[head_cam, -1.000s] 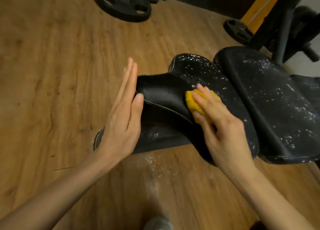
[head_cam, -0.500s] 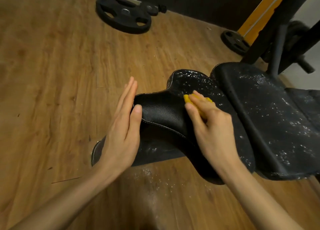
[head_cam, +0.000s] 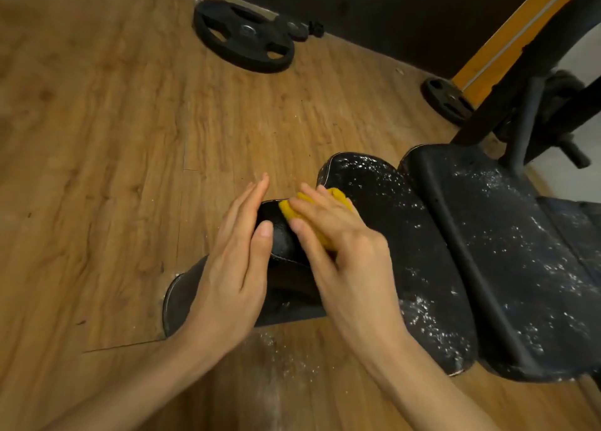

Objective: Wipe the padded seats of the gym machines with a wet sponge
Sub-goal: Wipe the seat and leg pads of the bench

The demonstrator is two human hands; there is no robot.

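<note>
From the head camera I have my right hand (head_cam: 341, 248) pressed down on the yellow sponge (head_cam: 338, 196), fingers curved over it and thumb at its near edge, so the sponge is held against the raised black nose of the padded seat (head_cam: 406, 235). My left hand (head_cam: 234, 268) lies flat against the left side of that nose, fingers straight, thumb resting on top, gripping nothing; I take it to be steadying the pad.

I judge the step in hand to be scrubbing the narrow front part of the seat. The wider area to the right is covered with white flecks, as is the neighbouring pad (head_cam: 507, 252), so the next move calls for drawing the sponge rightward across that speckled surface with steady pressure.

Most of the sponge is hidden under my fingers, so its wetness I cannot confirm. The right hand is a little blurred. The flecks may be foam or dust; I can't tell. The machine frame (head_cam: 527, 83) is cut off at the upper right, and a weight plate (head_cam: 244, 37) lies on the wooden floor (head_cam: 97, 138) well apart.
</note>
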